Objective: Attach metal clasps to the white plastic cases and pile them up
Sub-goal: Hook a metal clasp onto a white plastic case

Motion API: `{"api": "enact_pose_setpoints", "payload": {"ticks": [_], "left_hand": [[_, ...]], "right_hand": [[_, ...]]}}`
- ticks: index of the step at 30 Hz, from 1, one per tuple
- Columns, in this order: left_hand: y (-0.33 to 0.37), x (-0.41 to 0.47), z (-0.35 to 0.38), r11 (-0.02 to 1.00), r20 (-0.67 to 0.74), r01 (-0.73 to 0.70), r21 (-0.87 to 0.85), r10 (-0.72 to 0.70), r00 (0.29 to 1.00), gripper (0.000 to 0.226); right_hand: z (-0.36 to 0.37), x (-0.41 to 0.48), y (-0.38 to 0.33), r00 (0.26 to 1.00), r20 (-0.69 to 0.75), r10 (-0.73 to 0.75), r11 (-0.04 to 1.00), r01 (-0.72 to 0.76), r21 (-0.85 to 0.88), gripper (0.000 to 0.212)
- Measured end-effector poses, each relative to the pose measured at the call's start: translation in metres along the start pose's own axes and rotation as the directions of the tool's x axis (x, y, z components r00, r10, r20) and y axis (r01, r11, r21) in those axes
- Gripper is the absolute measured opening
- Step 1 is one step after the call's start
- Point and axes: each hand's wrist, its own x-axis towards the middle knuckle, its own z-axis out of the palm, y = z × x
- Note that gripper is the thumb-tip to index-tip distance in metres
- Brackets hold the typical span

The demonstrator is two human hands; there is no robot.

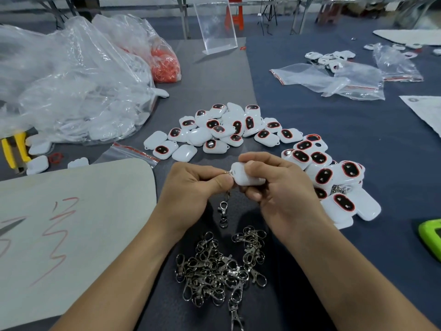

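My right hand [274, 185] grips a white plastic case [244, 176] above the table. My left hand [191, 187] pinches the ring of a metal clasp [223, 211] at the case's left corner; the clasp dangles below the fingers. A heap of loose metal clasps [219, 268] lies on the table between my forearms. Several white cases with red-rimmed black windows [222, 130] are spread beyond my hands. A second group of cases [334, 177], some with clasps showing, is piled to the right of my right hand.
A pale board with red marks [71, 223] lies at the left. Big clear plastic bags [71, 80] and a bag of red rings [165, 63] sit at the back left. Yellow-handled pliers [14, 149], zip bags [334, 80], a clear stand [214, 27] and a green object [430, 235] surround the work area.
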Motion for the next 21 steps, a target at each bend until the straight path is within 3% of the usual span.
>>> {"api": "enact_pose_setpoints", "payload": {"ticks": [2,3,5,7,8,11,13,16,21], "left_hand": [[-0.001,-0.002,0.000,0.942,0.001,-0.115,0.315,0.121,0.993,0.012],[-0.003,-0.004,0.001,0.866,0.019,-0.167,0.471,0.179,0.984,0.016],[-0.004,-0.007,0.002,0.651,0.101,-0.267,0.710,0.281,0.954,0.022],[-0.005,-0.008,0.001,0.510,0.153,-0.321,0.798,0.344,0.927,0.021],[-0.005,-0.009,0.000,0.515,0.136,-0.317,0.796,0.358,0.924,0.020],[-0.006,-0.010,0.001,0.741,0.001,-0.219,0.635,0.283,0.959,0.017],[-0.007,-0.007,0.002,0.898,-0.056,-0.106,0.428,0.143,0.988,0.015],[-0.004,-0.004,0.003,0.986,-0.086,0.000,0.164,0.015,0.996,0.025],[0.003,-0.007,0.007,0.991,-0.029,0.064,-0.119,-0.068,0.997,0.015]], "right_hand": [[-0.002,0.000,0.003,0.989,-0.031,-0.143,0.969,0.133,-0.210,0.032],[-0.003,-0.001,0.006,0.970,-0.026,-0.243,0.907,0.218,-0.360,0.030],[-0.002,-0.003,0.010,0.906,0.070,-0.418,0.691,0.367,-0.623,0.023],[0.001,-0.004,0.015,0.869,0.136,-0.476,0.577,0.425,-0.698,0.021],[0.001,-0.004,0.015,0.875,0.120,-0.469,0.614,0.421,-0.668,0.021],[0.000,0.002,0.008,0.960,-0.020,-0.280,0.889,0.251,-0.382,0.028],[-0.001,0.004,0.003,0.994,-0.043,-0.097,0.983,0.089,-0.159,0.032],[-0.002,0.006,0.000,0.998,0.001,0.056,0.997,-0.056,0.049,0.035],[0.000,0.005,0.003,0.992,0.057,0.114,0.982,-0.121,0.143,0.043]]}}
